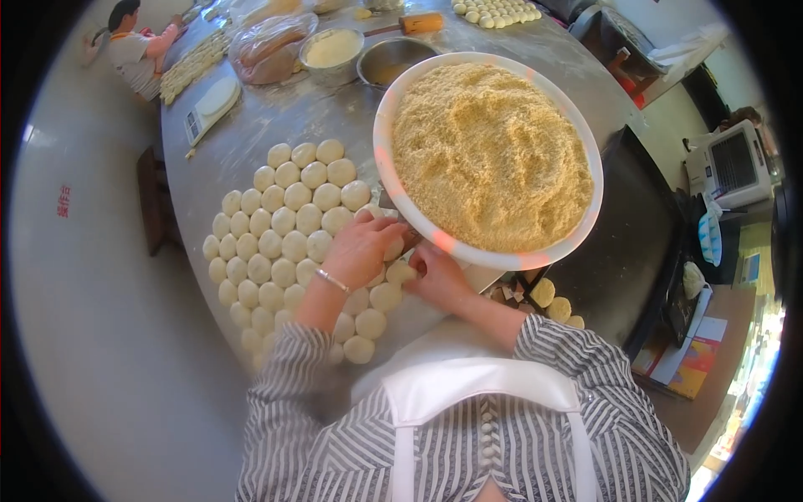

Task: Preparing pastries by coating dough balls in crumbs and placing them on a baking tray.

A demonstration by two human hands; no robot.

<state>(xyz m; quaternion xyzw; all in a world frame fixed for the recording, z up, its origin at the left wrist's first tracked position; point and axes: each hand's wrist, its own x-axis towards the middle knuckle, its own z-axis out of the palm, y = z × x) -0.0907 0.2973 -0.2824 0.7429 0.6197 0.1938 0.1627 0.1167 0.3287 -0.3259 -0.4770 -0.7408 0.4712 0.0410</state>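
Observation:
Many round, pale dough balls [283,221] lie packed in rows on the metal worktop [207,169]. My left hand [359,246], with a silvery bracelet at the wrist, reaches over the right edge of these rows. Its fingertips are close to a brown object [411,237] by the bowl's rim, only partly visible; whether they grip it is unclear. The curled fingers of my right hand [439,279] pinch the side of a dough ball [400,272]. Just beyond both hands, a large white plastic bowl [384,164] is heaped with crumbly yellow filling [489,157].
A black baking tray [618,251] lies right, with several flattened yellow rounds [558,307] at its near edge. Farther back are a kitchen scale [213,110], bagged dough [266,53], a bowl of flour [331,50], a metal bowl [401,53] and a wooden roller [420,24]. Another person [135,50] works far left.

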